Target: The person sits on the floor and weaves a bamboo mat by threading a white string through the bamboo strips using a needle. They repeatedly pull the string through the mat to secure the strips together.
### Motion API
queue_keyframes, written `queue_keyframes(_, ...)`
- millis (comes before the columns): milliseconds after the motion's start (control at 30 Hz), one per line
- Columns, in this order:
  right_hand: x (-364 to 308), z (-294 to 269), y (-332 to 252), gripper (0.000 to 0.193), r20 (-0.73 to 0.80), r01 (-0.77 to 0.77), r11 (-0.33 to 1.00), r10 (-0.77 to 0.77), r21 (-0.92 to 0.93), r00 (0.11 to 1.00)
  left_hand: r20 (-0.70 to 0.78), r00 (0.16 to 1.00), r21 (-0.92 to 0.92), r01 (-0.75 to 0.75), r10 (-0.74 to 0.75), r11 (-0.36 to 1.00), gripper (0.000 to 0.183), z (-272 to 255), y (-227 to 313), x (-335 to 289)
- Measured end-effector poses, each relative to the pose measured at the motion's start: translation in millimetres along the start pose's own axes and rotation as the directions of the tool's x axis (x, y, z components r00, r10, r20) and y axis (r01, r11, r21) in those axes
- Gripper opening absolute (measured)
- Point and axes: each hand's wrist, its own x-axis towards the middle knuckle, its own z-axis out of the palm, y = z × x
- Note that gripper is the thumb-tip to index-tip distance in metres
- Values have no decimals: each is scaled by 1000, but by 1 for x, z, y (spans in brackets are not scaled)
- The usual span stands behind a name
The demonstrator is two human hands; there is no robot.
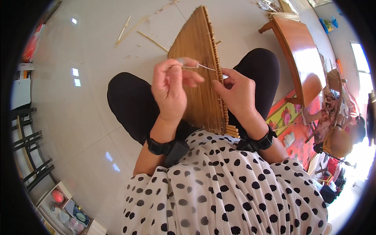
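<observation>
A brown panel of close-set reed or straw stalks (192, 47) stands on edge between my knees, with a bound, stitched rim along its right side. My left hand (171, 88) is raised in front of the panel, thumb and index finger pinched on a white thread (206, 67). From those fingers the thread runs right to the panel's bound rim. A thin, needle-like sliver shows by the left fingertips, too blurred to name. My right hand (239, 94) grips the rim from the right, thumb on the near side; its fingertips are partly hidden behind the edge.
Loose stalks (152, 41) lie on the tiled floor beyond the panel. A brown wooden bench (295, 51) stands at the far right, near a red floral mat (288, 117). Another person (340, 121) sits at the right. Black metal frames (29, 137) and a box (64, 207) line the left.
</observation>
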Motion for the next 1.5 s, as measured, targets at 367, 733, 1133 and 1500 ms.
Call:
queue_keyframes(367, 5, 2, -7, 46, 29, 48, 995, -45, -89, 999, 270, 877, -84, 433, -397, 898, 22, 2, 21, 18)
queue_keyframes(733, 6, 2, -5, 41, 30, 36, 997, -34, -62, 999, -59, 998, -187, 8, -20, 982, 17, -167, 197, 93)
queue_keyframes(1133, 0, 9, -16, 27, 94, 151, 988, -148, -36, 985, -455, 885, -248, -233, 99, 940, 18, -393, 324, 58)
queue_keyframes(1500, -1, 5, -23, 26, 152, 155, 988, -155, 10, 976, -309, 948, 400, 50, 83, 915, 17, -129, 138, 17)
